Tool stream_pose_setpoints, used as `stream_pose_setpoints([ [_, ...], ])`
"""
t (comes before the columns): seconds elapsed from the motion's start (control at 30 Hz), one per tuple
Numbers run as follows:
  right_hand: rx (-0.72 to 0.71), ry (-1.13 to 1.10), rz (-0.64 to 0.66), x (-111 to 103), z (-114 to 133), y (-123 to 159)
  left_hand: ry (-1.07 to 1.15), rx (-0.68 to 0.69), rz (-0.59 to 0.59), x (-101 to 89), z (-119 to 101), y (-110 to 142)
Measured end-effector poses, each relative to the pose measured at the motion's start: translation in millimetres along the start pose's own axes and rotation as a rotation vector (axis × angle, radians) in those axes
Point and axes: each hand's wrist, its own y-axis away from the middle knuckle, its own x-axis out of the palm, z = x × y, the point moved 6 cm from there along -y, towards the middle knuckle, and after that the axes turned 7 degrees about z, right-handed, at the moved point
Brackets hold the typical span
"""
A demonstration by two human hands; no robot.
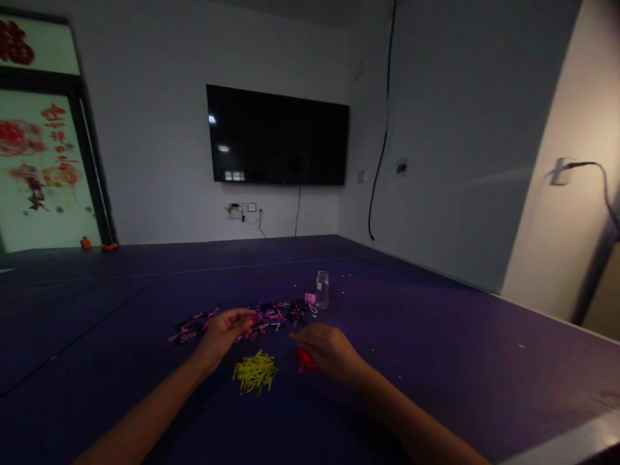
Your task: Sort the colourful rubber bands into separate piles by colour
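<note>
My left hand (221,334) is curled at the near edge of a scattered pile of pink, purple and black hair ties (271,315). Its fingers close around small red hair ties (250,323), only bits of which show at the fingertips. Over a small heap of red hair ties (305,361), my right hand (325,347) has its thumb and fingers pinched together, tips pointing left; whatever is between them is too small to make out. A heap of yellow-green hair ties (256,372) lies between my forearms, touched by neither hand.
Behind the scattered pile a clear, open-topped bottle (322,290) stands upright beside a small pink tag (310,298). Tiny pale scraps dot the dark purple surface (436,361). A television (278,135) hangs on the far wall; orange objects (86,243) sit at the far left edge.
</note>
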Motion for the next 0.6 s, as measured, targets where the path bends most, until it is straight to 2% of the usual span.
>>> stream_pose_setpoints([
  [0.1, -0.068, -0.039, -0.106, -2, 12, 0, 0.044, -0.019, 0.078, 48.2, -13, 16],
  [0.2, -0.161, -0.115, -0.214, -4, 22, 1, 0.102, -0.035, 0.093, 74.1, -26, 34],
  [0.33, -0.260, -0.150, -0.262, -4, 32, 2, 0.172, -0.062, 0.047, 80.4, -35, 47],
  [0.6, -0.288, -0.049, -0.202, 1, 31, 3, 0.243, -0.146, 0.041, 82.1, -29, 49],
])
